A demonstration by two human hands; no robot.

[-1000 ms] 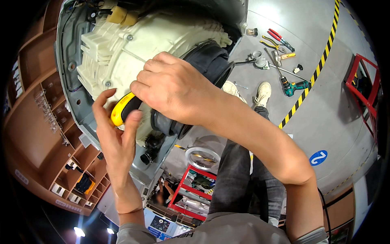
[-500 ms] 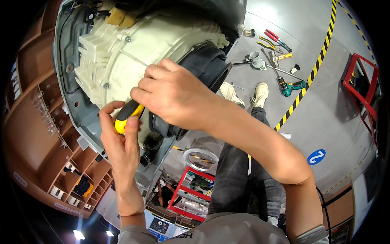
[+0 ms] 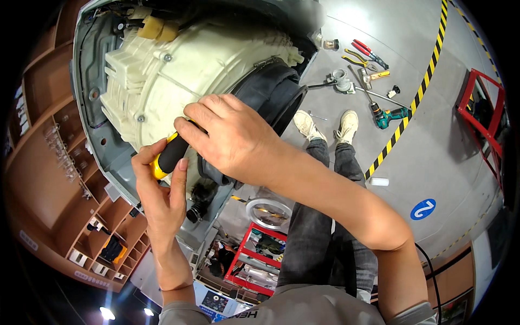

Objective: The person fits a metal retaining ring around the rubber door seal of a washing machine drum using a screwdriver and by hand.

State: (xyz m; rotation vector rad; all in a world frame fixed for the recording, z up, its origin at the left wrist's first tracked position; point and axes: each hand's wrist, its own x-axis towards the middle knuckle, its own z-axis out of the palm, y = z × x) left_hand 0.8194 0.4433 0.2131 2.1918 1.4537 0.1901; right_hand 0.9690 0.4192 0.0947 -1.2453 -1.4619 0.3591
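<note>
A screwdriver with a black and yellow handle (image 3: 172, 154) is held in front of a cream plastic washing machine tub (image 3: 189, 65). Thumb and fingers of my left hand (image 3: 162, 195) close round the yellow butt end of the handle. My right hand (image 3: 230, 138) curls over the handle's other end; its fingers hide the shaft and tip. Whether the tip touches anything cannot be seen. Just beyond my right hand is the black rubber door gasket (image 3: 271, 95) on the tub. A grey metal cabinet (image 3: 111, 151) surrounds the tub, with bolts showing on the tub's seam.
On the grey floor to the right lie red-handled pliers (image 3: 371, 53), yellow-handled pliers (image 3: 358, 58), a hammer (image 3: 374, 77), a pump-like part (image 3: 341, 81) and a green cordless drill (image 3: 389, 115). A red tool cart (image 3: 252, 260) and a round door ring (image 3: 268, 213) are near my legs.
The screwdriver handle has turned a little between my hands, showing more of its black side. My right hand's fingers have shifted slightly along it.
</note>
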